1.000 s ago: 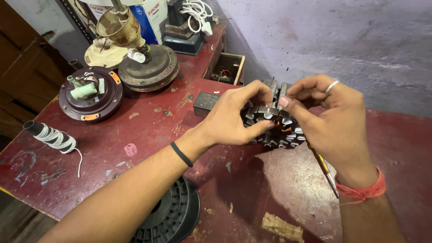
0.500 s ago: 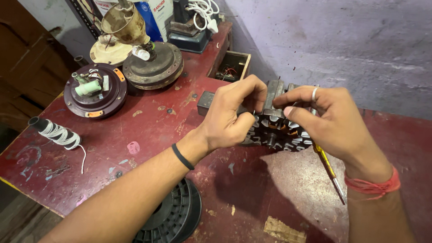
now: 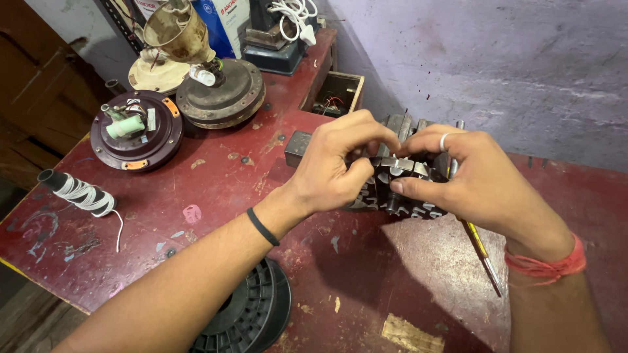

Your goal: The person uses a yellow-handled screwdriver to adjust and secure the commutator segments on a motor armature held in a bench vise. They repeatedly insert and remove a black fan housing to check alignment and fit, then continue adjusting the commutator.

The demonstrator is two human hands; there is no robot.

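A dark metal stator core with toothed slots stands on edge on the red worktable. My left hand grips its left side, fingertips pinched at the top edge. My right hand, wearing a ring, holds its right side, with thumb and forefinger pinching the same top spot. A thin yellow-handled tool lies slanted under my right wrist. Most of the stator is hidden behind both hands.
Two round fan motor housings sit at the back left. A spool of white thread lies at the left. A black ribbed disc overhangs the near edge. A small open box stands by the grey wall.
The view has shifted slightly. Both hands stayed on the stator; the fingertips have drawn closer together at its top edge.
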